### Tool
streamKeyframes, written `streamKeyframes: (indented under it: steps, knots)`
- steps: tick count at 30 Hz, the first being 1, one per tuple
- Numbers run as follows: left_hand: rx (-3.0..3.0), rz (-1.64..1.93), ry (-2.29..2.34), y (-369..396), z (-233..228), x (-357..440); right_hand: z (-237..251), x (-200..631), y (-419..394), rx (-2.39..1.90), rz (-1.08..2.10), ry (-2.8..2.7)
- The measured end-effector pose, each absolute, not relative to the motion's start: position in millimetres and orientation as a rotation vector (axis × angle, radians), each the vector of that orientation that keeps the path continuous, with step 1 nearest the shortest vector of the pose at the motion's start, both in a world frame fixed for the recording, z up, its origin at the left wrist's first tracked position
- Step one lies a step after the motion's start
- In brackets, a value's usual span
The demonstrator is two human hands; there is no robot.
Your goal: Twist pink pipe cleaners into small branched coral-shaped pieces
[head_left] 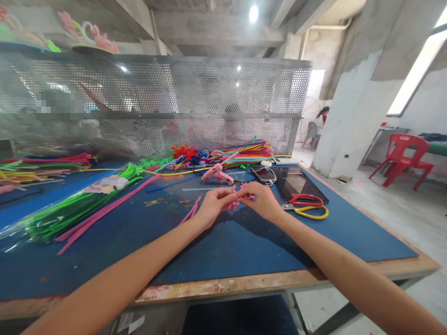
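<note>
Both hands meet over the middle of the blue table mat [209, 251]. Between my left hand [216, 204] and my right hand [260, 197], the fingertips pinch a small bent piece of pink pipe cleaner [240, 188]. Its full shape is partly hidden by the fingers. Beside my left wrist lie short pink pipe cleaner pieces [191, 211]. Just beyond the hands rests a pink glue gun [217, 175]. Scissors with one red and one yellow handle [309, 207] lie to the right of my right hand.
A bag of green pipe cleaners [80, 204] and long pink ones [108, 214] lie left. Colourful bundles [244, 153] sit at the back before a perforated metal screen [195, 97]. A dark tablet [296, 185] and a phone [264, 175] lie right. A red chair [405, 156] stands beyond.
</note>
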State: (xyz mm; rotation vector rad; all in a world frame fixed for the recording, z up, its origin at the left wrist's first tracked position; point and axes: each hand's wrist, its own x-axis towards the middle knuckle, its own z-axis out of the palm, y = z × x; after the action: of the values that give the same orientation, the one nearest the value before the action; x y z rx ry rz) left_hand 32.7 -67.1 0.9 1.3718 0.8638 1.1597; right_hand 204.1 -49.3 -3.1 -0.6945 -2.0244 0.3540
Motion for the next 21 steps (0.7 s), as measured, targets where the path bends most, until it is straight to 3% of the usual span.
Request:
streamKeyframes:
  steps: [14, 21]
  knots:
    - [1.244, 1.073, 0.86, -68.0, 0.2, 32.7, -10.1, 196.2, -49.7, -0.807, 0.655, -1.806]
    - [1.3, 0.981, 0.832, -61.3, 3.3, 26.3, -6.2, 203.6, -47.9, -0.62, 0.283, -2.03]
